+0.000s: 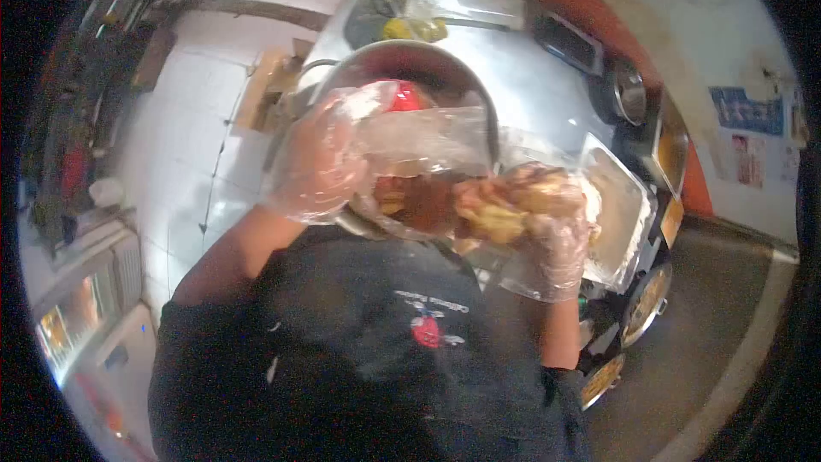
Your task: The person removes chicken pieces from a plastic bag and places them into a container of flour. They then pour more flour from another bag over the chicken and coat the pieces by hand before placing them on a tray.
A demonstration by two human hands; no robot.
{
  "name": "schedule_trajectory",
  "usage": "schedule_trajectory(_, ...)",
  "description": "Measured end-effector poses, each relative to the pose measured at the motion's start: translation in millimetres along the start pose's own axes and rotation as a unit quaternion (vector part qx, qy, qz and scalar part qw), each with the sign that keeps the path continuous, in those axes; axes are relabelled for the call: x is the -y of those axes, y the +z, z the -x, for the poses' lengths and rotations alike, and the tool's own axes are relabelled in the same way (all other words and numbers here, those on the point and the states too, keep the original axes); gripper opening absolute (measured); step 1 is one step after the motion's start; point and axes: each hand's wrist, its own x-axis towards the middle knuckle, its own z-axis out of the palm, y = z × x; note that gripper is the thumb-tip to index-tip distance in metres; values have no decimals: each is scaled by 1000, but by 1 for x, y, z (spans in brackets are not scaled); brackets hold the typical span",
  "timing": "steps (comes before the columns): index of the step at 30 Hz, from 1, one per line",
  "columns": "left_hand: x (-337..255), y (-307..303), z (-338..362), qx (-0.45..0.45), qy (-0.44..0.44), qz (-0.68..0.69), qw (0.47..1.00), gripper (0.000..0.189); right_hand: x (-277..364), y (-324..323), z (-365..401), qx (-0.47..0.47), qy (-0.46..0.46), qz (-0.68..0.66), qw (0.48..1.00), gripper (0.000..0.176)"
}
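left hand [321, 162] clamped on bag [428, 141] | right hand [556, 248] gripping food [496, 210] | shirt [359, 316] lettering blurred | right posters [748, 111] unreadable | bowl [449, 77] partly hidden

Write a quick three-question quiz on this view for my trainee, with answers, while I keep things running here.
1. True or false: the left hand is uncovered.
2. Which hand holds the lumpy food: A) left, B) right, C) neither?
3. What colour is the bright item beside the left hand, seen against the metal pot?

Key:
1. False; it wears a clear plastic glove.
2. B, the right hand.
3. Red.
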Motion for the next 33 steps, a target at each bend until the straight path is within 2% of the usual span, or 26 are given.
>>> schedule_trajectory(2, 0, 3, 8, -1, -25, -1, 1000, 58, -45, -51, 19, -108, -16, -111, 988, 32)
schedule_trajectory(5, 6, 12, 10, -29, -5, -25, 999, 55, -11, -90, 22, -204, -56, -53, 976, 42)
schedule_trajectory(6, 2, 6, 4, -23, 4, -17, 1000, 55, -5, -100, 22, -223, -48, -47, 972, 47)
schedule_trajectory(7, 1, 5, 2, -19, -9, 5, 1000, 54, 2, -107, 20, -226, -15, -141, 964, 45)
schedule_trajectory(8, -1, 4, 0, -15, -22, 27, 999, 54, -19, -131, 28, -289, 22, -106, 951, 42)
schedule_trajectory(10, -3, 5, 1, -6, -96, 99, 990, 54, -41, -148, 36, -347, 48, -122, 929, 41)
schedule_trajectory(11, -8, 4, -3, 0, -88, 81, 993, 55, -57, -155, 40, -374, 60, -131, 916, 41)
schedule_trajectory(12, -13, 0, -6, 5, -80, 61, 995, 55, -94, -184, 50, -349, 66, -136, 925, 43)
schedule_trajectory(14, -16, -2, -9, 16, -74, 45, 996, 55, -133, -201, 55, -373, 85, -43, 923, 46)
schedule_trajectory(16, -13, -1, -10, 29, -74, 51, 996, 55, -133, -188, 53, -386, 90, 19, 918, 54)
schedule_trajectory(19, -16, 10, -2, -28, -116, 157, 980, 57, -99, -155, 49, -364, 110, -26, 924, 59)
schedule_trajectory(20, -20, 9, -3, -33, -115, 168, 979, 58, -86, -148, 44, -339, 130, 30, 931, 56)
schedule_trajectory(23, -32, -8, -16, 3, -56, 79, 995, 58, -21, -96, 23, -260, 104, 100, 955, 46)
schedule_trajectory(24, -23, -7, -11, 5, -38, 46, 998, 58, -19, -84, 16, -173, 7, 195, 966, 38)
schedule_trajectory(25, -15, -6, -5, 10, -19, 12, 1000, 59, 3, -61, 7, -84, -49, 263, 960, 34)
schedule_trajectory(27, -4, 0, 3, -24, 4, -12, 1000, 60, 46, -13, -9, 85, -189, 355, 912, 31)
schedule_trajectory(28, 3, 2, 6, -36, 14, -21, 999, 60, 33, 5, -20, 163, -271, 301, 899, 31)
schedule_trajectory(29, 9, 4, 9, -47, 24, -30, 998, 60, 27, 26, -27, 177, -317, 218, 906, 26)
schedule_trajectory(30, 5, 5, 7, -40, 7, -25, 999, 59, 39, 46, -36, 278, -227, 329, 874, 27)
schedule_trajectory(32, -13, -3, -7, -41, 2, 12, 999, 57, 35, 88, -56, 347, -150, 404, 833, 27)
schedule_trajectory(33, -21, -7, -14, -42, -1, 30, 999, 57, 29, 102, -62, 286, -218, 416, 835, 27)
